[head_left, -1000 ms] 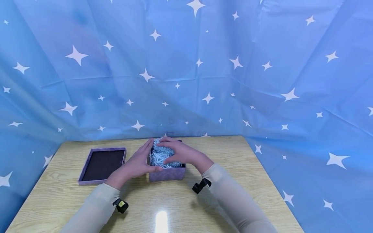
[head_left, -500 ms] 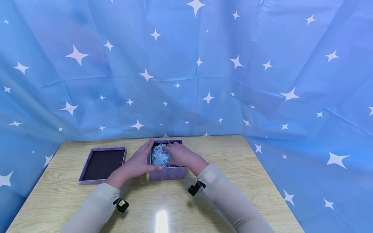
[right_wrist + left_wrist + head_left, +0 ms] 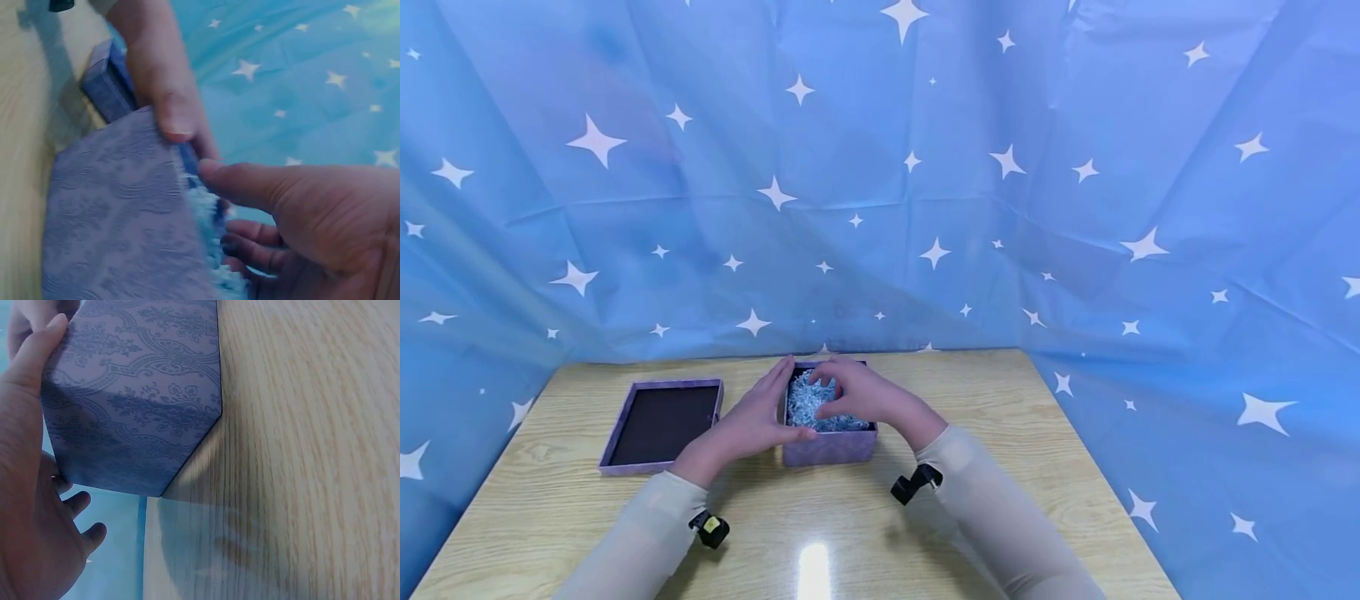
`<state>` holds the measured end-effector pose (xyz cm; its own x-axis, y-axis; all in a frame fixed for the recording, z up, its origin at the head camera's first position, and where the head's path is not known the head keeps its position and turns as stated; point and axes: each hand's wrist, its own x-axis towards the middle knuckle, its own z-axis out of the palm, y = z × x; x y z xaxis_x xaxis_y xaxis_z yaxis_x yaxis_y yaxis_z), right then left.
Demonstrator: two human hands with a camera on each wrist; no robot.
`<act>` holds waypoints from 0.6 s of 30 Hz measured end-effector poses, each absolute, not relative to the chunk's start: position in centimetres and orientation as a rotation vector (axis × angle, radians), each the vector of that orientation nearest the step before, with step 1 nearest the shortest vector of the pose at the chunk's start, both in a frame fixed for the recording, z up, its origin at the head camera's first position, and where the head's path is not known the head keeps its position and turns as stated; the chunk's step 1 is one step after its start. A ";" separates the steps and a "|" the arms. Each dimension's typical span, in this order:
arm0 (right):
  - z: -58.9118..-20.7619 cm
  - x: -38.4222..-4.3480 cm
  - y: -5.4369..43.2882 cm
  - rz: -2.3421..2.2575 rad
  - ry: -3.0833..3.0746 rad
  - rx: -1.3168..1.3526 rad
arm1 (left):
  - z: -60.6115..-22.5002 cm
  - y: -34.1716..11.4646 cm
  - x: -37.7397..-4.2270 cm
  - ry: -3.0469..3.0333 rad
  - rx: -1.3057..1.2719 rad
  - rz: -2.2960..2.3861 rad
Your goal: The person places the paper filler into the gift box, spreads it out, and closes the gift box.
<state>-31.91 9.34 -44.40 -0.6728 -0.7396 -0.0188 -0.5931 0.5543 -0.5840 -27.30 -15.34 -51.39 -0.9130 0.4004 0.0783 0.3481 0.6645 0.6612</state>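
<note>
A purple patterned box point(image 3: 829, 451) stands uncovered near the back of the table, with light blue shredded paper point(image 3: 806, 407) inside. My left hand point(image 3: 758, 422) holds the box at its left side, thumb over the front rim and fingers along the left wall. The left wrist view shows that thumb point(image 3: 39, 353) at the edge of the damask-patterned wall. Over the paper hovers my right hand point(image 3: 872, 395), fingers loosely bent and thumb apart from them. In the right wrist view, the right fingertips are right at the shredded paper point(image 3: 209, 219), partly hidden behind it.
The box's lid point(image 3: 664, 425) lies upturned to the left, its dark inside showing. Behind the wooden table point(image 3: 850, 525) hangs a blue curtain point(image 3: 880, 183) with white stars. Black wrist cameras sit on both sleeves.
My right hand dipped into the right part of the box, then rose again. The shredded paper was bunched to the left and now spreads across the box. The left hand stayed in place.
</note>
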 end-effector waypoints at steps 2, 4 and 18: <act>-45.2 -32.2 8.6 -0.748 2.551 -1.043 | -51.4 -15.4 -27.3 2.793 0.626 1.094; -45.9 -32.5 7.8 -0.647 2.608 -0.962 | -51.4 -15.4 -27.3 2.786 0.628 1.100; -48.3 -32.5 4.9 -0.174 2.696 -0.760 | -51.6 -15.5 -27.4 2.767 0.618 1.107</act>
<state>-32.47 4.93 -48.31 -0.8019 -0.5260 -0.2834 -0.4853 0.8500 -0.2049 -27.44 -15.48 -51.59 -0.9130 0.4038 0.0584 0.3327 0.6540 0.6794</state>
